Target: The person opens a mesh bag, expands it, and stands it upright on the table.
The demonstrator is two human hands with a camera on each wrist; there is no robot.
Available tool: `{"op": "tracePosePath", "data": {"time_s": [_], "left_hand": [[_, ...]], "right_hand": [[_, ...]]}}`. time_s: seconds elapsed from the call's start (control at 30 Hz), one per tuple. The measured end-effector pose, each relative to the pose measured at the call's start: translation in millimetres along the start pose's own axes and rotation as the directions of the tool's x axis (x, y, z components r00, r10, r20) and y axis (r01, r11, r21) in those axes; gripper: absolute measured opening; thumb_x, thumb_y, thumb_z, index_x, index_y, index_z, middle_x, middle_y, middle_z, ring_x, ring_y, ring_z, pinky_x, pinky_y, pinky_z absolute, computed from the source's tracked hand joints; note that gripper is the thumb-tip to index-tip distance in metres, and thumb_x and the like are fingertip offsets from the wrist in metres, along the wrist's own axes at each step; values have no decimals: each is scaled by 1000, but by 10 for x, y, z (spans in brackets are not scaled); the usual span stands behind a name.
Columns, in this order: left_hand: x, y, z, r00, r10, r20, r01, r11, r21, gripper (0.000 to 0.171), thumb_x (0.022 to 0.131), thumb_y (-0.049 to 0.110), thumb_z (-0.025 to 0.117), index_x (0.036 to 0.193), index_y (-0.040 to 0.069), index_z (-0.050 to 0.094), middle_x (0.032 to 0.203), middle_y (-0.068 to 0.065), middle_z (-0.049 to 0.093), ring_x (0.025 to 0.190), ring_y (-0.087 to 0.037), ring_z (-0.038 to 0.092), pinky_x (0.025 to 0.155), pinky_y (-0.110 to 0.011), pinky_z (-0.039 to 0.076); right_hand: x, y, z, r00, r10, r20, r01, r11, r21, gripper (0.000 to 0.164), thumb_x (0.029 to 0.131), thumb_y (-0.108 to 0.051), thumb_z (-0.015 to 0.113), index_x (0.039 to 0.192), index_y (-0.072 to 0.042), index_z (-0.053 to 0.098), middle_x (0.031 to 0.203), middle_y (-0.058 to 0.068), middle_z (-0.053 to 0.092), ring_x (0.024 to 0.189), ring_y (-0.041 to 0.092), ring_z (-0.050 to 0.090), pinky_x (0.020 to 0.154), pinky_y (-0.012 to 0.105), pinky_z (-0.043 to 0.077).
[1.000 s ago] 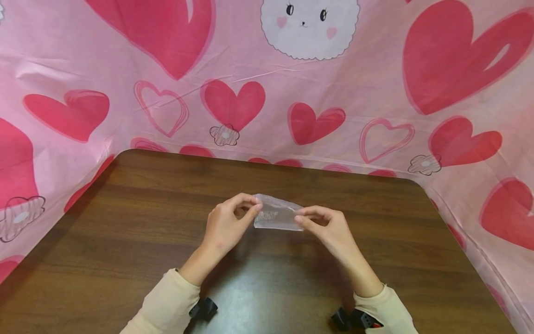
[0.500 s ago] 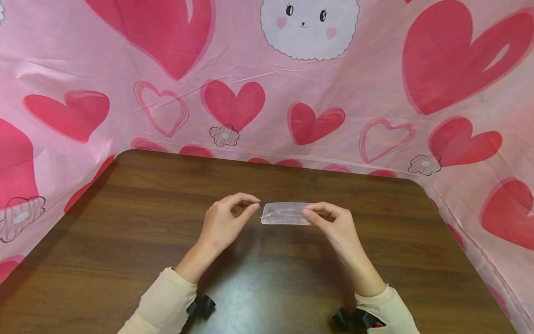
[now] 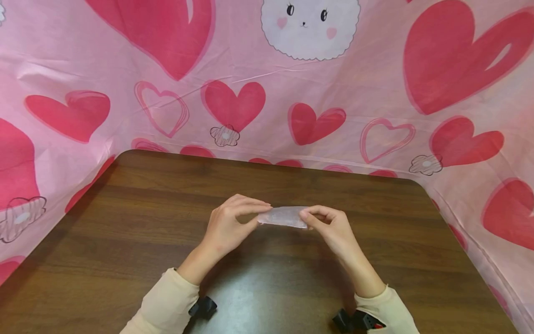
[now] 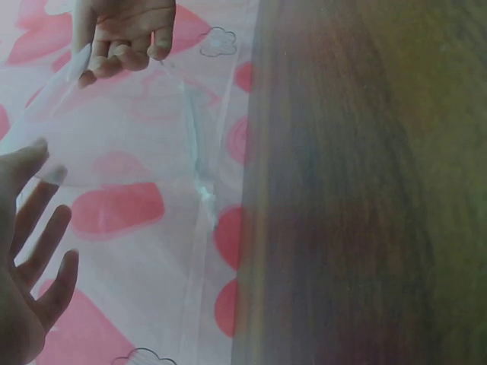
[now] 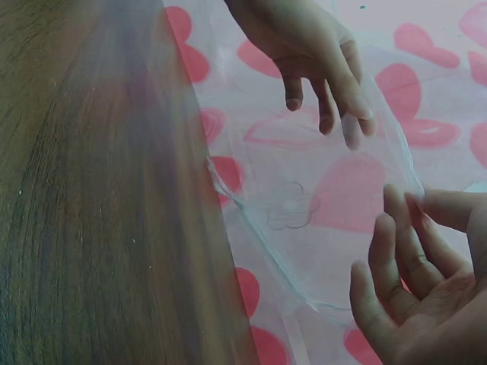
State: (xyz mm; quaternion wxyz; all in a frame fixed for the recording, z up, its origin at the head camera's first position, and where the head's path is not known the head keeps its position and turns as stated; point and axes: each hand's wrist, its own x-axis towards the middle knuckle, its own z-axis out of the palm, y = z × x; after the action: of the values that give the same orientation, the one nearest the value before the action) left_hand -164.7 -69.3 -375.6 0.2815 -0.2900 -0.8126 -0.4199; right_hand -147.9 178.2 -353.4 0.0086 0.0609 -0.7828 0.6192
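Observation:
A small clear plastic bag point(image 3: 283, 216) is stretched out in the air over the table, mid-view from the head. At its right end, thumb and forefinger of my right hand point(image 3: 331, 227) pinch the edge; the right wrist view shows this pinch on the plastic point(image 5: 335, 190) too. My left hand point(image 3: 231, 225) is at the other end with its fingers nearly straight, thumb apart from them, fingertips right at the bag's edge. Seen from the left wrist, the left fingers point(image 4: 46, 243) are spread beside the see-through film point(image 4: 137, 144). A whitish crumpled strip runs along one side of the bag.
The brown wooden table point(image 3: 167, 241) spreads beneath both hands. A pink cloth with red hearts point(image 3: 317, 123) hangs behind and around it. Black wrist cameras point(image 3: 203, 307) sit by the light sleeves point(image 3: 167, 297).
My left hand first pinched the bag's left end, then came off it, and now meets it again with thumb and fingers parted. The bag has tipped flatter; my right hand kept its pinch.

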Motion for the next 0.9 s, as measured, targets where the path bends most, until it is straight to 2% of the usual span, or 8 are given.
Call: {"op": "tracePosePath", "data": {"time_s": [0.17, 0.3, 0.43, 0.57, 0.7, 0.9], "left_hand": [[2, 2, -2, 999, -21, -50, 21, 1000, 3, 20, 78, 14, 85, 95, 23, 81, 94, 13, 74, 91, -7, 64, 72, -31, 51], [7, 11, -15, 995, -81, -66, 83, 996, 20, 14, 80, 20, 85, 92, 26, 81, 88, 15, 73, 88, -5, 65, 70, -32, 51], [12, 27, -27, 987, -145, -68, 147, 989, 28, 9, 80, 24, 84, 89, 26, 81, 83, 15, 71, 84, -3, 65, 65, -32, 49], [19, 41, -36, 982, -178, -61, 180, 983, 23, 9, 80, 25, 84, 88, 24, 81, 80, 13, 70, 79, -4, 64, 61, -33, 47], [27, 49, -42, 982, -181, -48, 182, 983, 29, 8, 81, 25, 83, 88, 24, 80, 79, 14, 69, 76, -3, 63, 59, -30, 45], [19, 83, -36, 979, -202, -18, 202, 979, 15, 9, 81, 26, 84, 89, 24, 80, 79, 15, 69, 73, -4, 62, 61, -28, 47]], "right_hand": [[18, 26, -10, 999, -21, 43, 22, 999, -29, 22, 93, -15, 70, 99, 6, 71, 70, 4, 65, 68, 16, 62, 71, 32, 51], [35, 38, -58, 993, -94, 65, 97, 994, -44, 19, 94, -12, 68, 99, 5, 72, 77, 12, 69, 70, 17, 66, 71, 31, 55], [37, 29, -114, 984, -157, 81, 161, 986, -41, 18, 95, -12, 67, 100, 4, 71, 84, 18, 71, 75, 26, 68, 74, 32, 56], [23, 16, -150, 984, -173, 49, 175, 984, -43, 19, 95, -12, 67, 104, 4, 71, 88, 16, 72, 82, 30, 69, 78, 31, 56], [14, 9, -146, 984, -176, 23, 177, 984, -8, 21, 94, -10, 69, 109, 3, 70, 96, 16, 73, 91, 24, 71, 85, 29, 54], [6, -1, -87, 985, -171, 40, 172, 984, -38, 25, 91, -14, 73, 114, -4, 71, 107, 10, 72, 100, 17, 68, 85, 27, 53]]}}
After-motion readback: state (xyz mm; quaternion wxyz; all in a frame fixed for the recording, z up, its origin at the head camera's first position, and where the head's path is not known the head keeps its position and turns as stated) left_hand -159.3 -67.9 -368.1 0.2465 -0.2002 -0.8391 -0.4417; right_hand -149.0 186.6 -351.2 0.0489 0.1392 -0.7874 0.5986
